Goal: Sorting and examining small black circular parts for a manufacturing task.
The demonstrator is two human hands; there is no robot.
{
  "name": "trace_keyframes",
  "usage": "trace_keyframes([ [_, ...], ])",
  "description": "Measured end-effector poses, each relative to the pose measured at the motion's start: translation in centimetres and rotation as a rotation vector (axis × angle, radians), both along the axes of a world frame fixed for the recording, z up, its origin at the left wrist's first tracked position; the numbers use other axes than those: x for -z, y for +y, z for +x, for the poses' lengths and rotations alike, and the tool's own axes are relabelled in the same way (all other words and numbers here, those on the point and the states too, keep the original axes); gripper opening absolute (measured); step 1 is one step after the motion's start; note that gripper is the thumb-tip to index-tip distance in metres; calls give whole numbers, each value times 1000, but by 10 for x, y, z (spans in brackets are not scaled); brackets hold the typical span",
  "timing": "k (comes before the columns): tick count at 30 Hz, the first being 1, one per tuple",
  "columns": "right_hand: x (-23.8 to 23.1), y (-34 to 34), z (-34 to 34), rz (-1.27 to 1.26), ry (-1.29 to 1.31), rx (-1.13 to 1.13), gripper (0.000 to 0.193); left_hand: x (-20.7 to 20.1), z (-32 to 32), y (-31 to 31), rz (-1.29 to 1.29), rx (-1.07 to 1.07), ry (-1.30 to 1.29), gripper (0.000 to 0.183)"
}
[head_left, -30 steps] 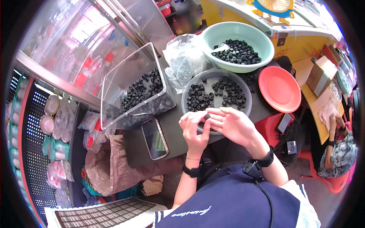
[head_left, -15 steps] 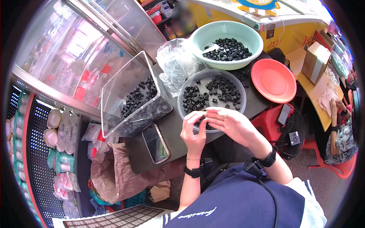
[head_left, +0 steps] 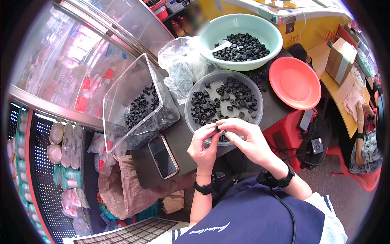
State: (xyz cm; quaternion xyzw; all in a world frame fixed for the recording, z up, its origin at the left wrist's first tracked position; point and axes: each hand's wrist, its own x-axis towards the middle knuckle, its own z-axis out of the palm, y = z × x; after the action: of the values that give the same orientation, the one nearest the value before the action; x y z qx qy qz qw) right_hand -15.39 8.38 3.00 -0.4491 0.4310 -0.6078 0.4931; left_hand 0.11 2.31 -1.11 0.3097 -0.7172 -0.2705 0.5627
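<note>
A small black plastic cap [head_left: 217, 129] is pinched between my fingertips, just above the near rim of a round clear tub [head_left: 263, 106]. My left hand [head_left: 204, 145] grips it from the left with thumb and fingers closed. My right hand [head_left: 251, 140] has its fingertips on the cap from the other side, thumb slightly apart below. Loose black caps [head_left: 204, 106] lie in the tub in a left heap and a right heap, with bare bottom showing between. More caps near the front of the tub are partly hidden behind my hands.
Left of the tub stands a clear rectangular bin [head_left: 170, 118] holding black caps. Behind are a clear plastic bag [head_left: 180, 79] and a pale green basin [head_left: 275, 51] of caps. A red plate [head_left: 294, 83] sits at right, a phone [head_left: 163, 155] at the table's near left. Another person's arm [head_left: 360, 126] shows far right.
My right hand has turned from flat, extended fingers to bent ones meeting my left fingertips. The black cap now shows between them. The whole view has shifted slightly.
</note>
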Motion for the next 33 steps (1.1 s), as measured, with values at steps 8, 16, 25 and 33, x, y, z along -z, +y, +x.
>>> trace_keyframes([
  [8, -1, -6, 4, -219, 450, 151, 23, 1, -1, -4, -69, -98, -31, 26],
  [16, 6, -16, 2, -215, 468, 159, 23, -5, 0, -3, -70, -117, -80, 28],
  [25, 0, -20, 4, 12, 287, 81, 30, -10, 0, -3, -87, -109, -148, 29],
  [33, 10, -32, 7, 251, -422, -145, 39, -11, -3, -9, -199, -130, -211, 30],
])
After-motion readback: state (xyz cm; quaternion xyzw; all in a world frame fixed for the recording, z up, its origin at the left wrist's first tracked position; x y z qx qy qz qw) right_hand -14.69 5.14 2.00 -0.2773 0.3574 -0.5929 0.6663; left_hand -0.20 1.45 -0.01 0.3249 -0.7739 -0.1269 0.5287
